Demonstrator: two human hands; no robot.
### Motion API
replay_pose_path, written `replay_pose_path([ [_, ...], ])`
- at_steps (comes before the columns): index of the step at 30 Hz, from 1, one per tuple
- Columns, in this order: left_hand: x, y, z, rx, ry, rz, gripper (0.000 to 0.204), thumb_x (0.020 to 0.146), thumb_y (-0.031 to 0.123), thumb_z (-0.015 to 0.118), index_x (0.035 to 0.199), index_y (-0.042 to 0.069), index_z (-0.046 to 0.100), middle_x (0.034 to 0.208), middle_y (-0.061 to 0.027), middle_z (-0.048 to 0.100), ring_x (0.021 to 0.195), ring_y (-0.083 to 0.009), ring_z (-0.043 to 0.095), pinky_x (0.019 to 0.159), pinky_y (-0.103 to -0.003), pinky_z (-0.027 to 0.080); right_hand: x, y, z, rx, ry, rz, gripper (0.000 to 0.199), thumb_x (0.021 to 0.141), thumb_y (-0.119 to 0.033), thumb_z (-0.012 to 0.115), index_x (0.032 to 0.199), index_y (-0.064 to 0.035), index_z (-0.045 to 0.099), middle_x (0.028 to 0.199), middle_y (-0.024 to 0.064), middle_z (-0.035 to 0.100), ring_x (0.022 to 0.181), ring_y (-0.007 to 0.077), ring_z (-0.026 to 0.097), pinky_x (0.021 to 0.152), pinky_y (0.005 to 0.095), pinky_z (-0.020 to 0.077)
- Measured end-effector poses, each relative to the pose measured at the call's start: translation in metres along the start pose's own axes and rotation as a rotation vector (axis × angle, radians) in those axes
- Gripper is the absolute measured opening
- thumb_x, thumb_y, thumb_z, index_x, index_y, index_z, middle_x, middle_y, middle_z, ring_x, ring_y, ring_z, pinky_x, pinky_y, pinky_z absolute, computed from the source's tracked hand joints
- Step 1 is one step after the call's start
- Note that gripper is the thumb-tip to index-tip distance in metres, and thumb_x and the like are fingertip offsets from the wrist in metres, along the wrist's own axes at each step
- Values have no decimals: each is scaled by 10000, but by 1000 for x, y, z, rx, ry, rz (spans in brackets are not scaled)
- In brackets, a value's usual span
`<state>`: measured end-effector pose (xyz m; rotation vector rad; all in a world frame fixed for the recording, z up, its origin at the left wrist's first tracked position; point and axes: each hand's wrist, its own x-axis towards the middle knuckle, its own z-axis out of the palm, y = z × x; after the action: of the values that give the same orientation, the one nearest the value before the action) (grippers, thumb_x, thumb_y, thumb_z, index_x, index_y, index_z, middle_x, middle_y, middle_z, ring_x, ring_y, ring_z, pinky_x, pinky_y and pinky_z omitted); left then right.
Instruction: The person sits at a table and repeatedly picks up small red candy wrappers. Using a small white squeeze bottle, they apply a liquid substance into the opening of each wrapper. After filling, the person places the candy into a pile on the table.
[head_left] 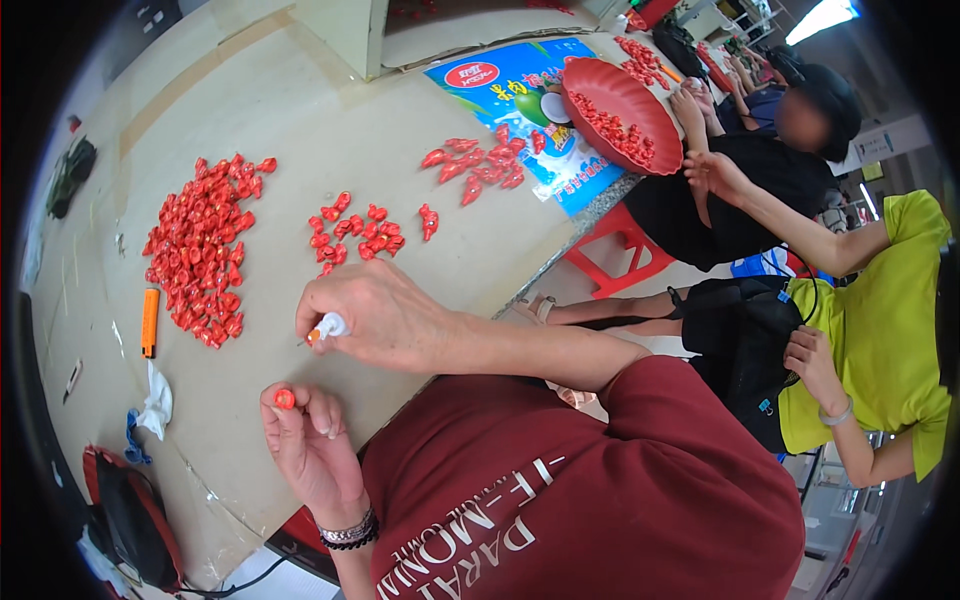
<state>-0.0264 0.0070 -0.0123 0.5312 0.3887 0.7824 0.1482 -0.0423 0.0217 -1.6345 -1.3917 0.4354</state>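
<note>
My left hand [313, 440], with bracelets at its wrist, pinches a small red plastic piece [285, 398] that has a round, orange-red open end turned up. Just beyond it, my right hand [385, 315] is closed round a small white-and-orange tool [328, 328] with a thin tip pointing toward the left. The tip and the piece are apart. Beyond my right hand lies a loose group of similar red pieces [375, 237]. A large heap of them [200, 255] spreads over the table [285, 110] to the left.
An orange utility knife [150, 323] and crumpled white tissue [155, 400] lie left of my hands. More red pieces [475, 165] lie by a blue printed sheet [510, 75] and a red scalloped bowl [590, 75]. To the right stands a person in a yellow-green shirt [870, 320]; others sit along the table.
</note>
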Motion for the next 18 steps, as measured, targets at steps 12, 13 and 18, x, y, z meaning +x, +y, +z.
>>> replay_pose_path([
  [12, 0, -4, 14, 24, 28, -25, 136, 961, 162, 562, 984, 35, 519, 811, -34, 493, 587, -109, 376, 557, -247, 341, -12, -3, -1, 259, 105, 44, 141, 729, -13, 715, 788, -34, 588, 773, 57, 645, 693, 203, 628, 612, 325, 476],
  [13, 0, -4, 15, 21, 11, -25, 137, 960, 163, 564, 982, 35, 519, 810, -34, 493, 587, -109, 381, 556, -248, 342, -14, -2, -1, 290, 97, 48, 140, 724, -7, 711, 788, -31, 589, 774, 58, 652, 688, 199, 634, 611, 321, 480],
  [18, 1, -7, 13, 33, -18, -22, 147, 956, 170, 570, 988, 34, 525, 812, -38, 512, 593, -109, 415, 549, -252, 358, -16, 4, -4, 319, 58, 64, 159, 703, -10, 719, 817, -24, 609, 791, 62, 677, 671, 181, 647, 622, 311, 497],
])
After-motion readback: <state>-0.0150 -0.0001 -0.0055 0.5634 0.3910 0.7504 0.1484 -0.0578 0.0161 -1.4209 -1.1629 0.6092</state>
